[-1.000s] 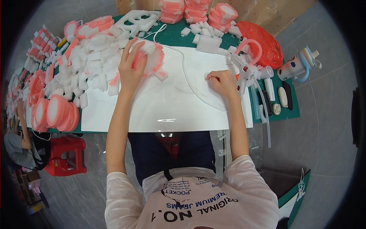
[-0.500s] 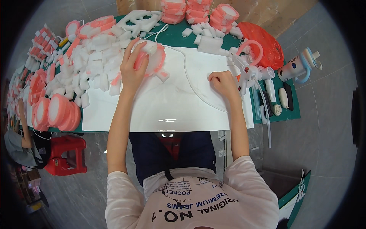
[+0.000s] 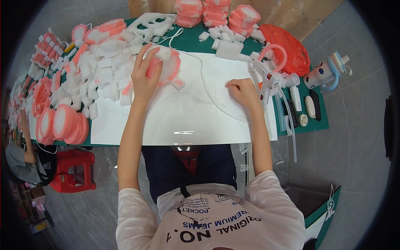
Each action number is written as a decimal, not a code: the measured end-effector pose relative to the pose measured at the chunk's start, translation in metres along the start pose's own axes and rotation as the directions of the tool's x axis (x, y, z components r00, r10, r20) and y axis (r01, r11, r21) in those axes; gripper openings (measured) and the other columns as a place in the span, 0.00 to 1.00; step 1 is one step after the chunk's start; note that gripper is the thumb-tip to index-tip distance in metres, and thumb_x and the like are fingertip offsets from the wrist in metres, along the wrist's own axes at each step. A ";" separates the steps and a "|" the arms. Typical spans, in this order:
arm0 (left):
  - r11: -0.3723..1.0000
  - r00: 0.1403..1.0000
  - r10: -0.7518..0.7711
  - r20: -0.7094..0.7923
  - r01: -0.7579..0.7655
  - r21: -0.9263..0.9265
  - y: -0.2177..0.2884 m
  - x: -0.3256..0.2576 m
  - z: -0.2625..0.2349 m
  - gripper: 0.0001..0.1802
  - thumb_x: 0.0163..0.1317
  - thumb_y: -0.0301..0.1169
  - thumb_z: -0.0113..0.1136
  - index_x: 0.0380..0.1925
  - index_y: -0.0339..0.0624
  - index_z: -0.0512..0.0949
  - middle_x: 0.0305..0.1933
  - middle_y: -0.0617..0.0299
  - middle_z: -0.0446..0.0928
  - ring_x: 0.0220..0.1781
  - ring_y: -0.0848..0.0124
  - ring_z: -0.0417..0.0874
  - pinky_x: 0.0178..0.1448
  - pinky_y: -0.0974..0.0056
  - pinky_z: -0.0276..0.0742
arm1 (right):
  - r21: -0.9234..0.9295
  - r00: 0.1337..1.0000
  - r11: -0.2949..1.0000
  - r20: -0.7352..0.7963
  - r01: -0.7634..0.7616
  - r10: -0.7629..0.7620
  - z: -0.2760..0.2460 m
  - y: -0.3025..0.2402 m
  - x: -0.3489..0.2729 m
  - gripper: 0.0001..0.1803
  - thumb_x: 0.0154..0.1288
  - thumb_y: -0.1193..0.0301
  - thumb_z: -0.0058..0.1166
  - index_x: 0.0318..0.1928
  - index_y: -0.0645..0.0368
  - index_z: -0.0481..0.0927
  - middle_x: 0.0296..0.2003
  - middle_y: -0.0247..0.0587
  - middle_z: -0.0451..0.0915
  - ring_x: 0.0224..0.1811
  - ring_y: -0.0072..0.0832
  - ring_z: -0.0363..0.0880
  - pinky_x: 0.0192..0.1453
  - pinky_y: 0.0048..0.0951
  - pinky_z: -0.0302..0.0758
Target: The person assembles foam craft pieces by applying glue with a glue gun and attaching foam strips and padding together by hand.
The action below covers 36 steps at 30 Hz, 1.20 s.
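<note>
My left hand (image 3: 144, 70) is at a round pink-and-white foam piece (image 3: 170, 68) on the white board (image 3: 187, 112). Its thumb and fingers curve around a short white foam piece (image 3: 163, 53) that rests on the round one. Part of the pink rim is hidden behind the fingers. Toward the board's right side lies my right hand (image 3: 243, 91), its fingers curled in and nothing visible in them. Beside it stands a white glue gun (image 3: 271, 80) with a clear stick trailing from it. A thin white cord (image 3: 204, 79) runs across the board between my hands.
White foam offcuts (image 3: 108, 62) are heaped on the left, with pink foam rounds (image 3: 62, 123) nearer me. More pink stacks (image 3: 189, 14) stand at the back. Right are a red plastic bag (image 3: 287, 46) and a handled tumbler (image 3: 323, 75). A co-worker's arm (image 3: 27, 137) shows far left.
Both hands stay almost in place. My right index finger reaches slightly farther out to the left. The whole view has shifted very slightly.
</note>
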<state>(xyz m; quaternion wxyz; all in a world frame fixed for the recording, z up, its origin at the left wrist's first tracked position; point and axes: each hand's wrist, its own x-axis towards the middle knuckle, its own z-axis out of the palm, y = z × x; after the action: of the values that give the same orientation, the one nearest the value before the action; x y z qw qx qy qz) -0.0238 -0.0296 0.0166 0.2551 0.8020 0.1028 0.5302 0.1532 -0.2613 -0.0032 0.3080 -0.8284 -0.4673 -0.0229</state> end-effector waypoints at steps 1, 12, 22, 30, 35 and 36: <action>1.000 1.000 -0.004 0.002 0.004 -0.005 0.000 0.000 0.000 0.19 0.49 0.21 0.55 0.44 0.44 0.75 0.56 0.57 0.68 0.52 0.61 0.74 0.50 0.66 0.71 | 0.000 1.000 1.000 -0.002 0.000 0.000 0.000 0.000 0.000 0.10 0.45 0.75 0.46 0.25 0.55 0.83 0.20 0.47 0.77 0.23 0.43 0.76 0.32 0.36 0.73; 1.000 1.000 0.007 -0.007 -0.007 -0.006 -0.001 0.000 0.001 0.19 0.48 0.21 0.56 0.44 0.44 0.75 0.56 0.57 0.68 0.52 0.60 0.73 0.52 0.65 0.70 | 0.011 1.000 1.000 0.007 -0.012 0.012 0.001 0.001 0.001 0.10 0.45 0.75 0.46 0.25 0.55 0.82 0.20 0.48 0.77 0.24 0.43 0.76 0.31 0.37 0.72; 1.000 1.000 0.006 -0.008 -0.006 -0.009 -0.001 0.000 0.000 0.19 0.48 0.21 0.56 0.44 0.44 0.75 0.56 0.57 0.68 0.53 0.60 0.73 0.52 0.65 0.70 | 0.007 1.000 1.000 -0.003 -0.025 0.025 -0.003 -0.009 0.002 0.05 0.49 0.75 0.49 0.29 0.57 0.76 0.15 0.47 0.73 0.20 0.41 0.74 0.26 0.36 0.69; 0.999 1.000 -0.025 0.012 0.025 -0.027 0.001 0.000 0.000 0.19 0.49 0.21 0.55 0.44 0.43 0.74 0.56 0.57 0.68 0.55 0.61 0.72 0.53 0.66 0.68 | 0.124 0.998 0.992 -0.070 0.001 0.008 -0.001 -0.007 0.003 0.07 0.49 0.76 0.52 0.26 0.62 0.68 0.14 0.45 0.70 0.17 0.37 0.71 0.23 0.31 0.65; 1.000 1.000 -0.003 -0.003 0.002 -0.013 0.000 0.000 0.000 0.19 0.48 0.21 0.55 0.44 0.44 0.75 0.56 0.58 0.68 0.53 0.61 0.73 0.51 0.66 0.70 | 0.224 0.992 0.975 -0.125 0.006 0.022 -0.002 -0.012 0.004 0.08 0.51 0.76 0.56 0.26 0.63 0.69 0.16 0.38 0.71 0.17 0.26 0.69 0.24 0.23 0.66; 1.000 1.000 0.006 -0.007 -0.006 -0.013 -0.001 0.000 0.000 0.19 0.48 0.21 0.55 0.44 0.44 0.75 0.56 0.58 0.68 0.53 0.61 0.73 0.51 0.66 0.70 | 0.224 0.992 0.975 -0.125 0.006 0.022 -0.002 -0.012 0.004 0.08 0.51 0.76 0.56 0.26 0.63 0.69 0.16 0.38 0.71 0.17 0.26 0.69 0.24 0.23 0.66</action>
<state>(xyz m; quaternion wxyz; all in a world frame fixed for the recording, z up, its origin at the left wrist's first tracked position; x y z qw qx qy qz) -0.0233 -0.0289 0.0158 0.2583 0.7988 0.0978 0.5345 0.1466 -0.2549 0.0051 0.4285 -0.7871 -0.4432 -0.0215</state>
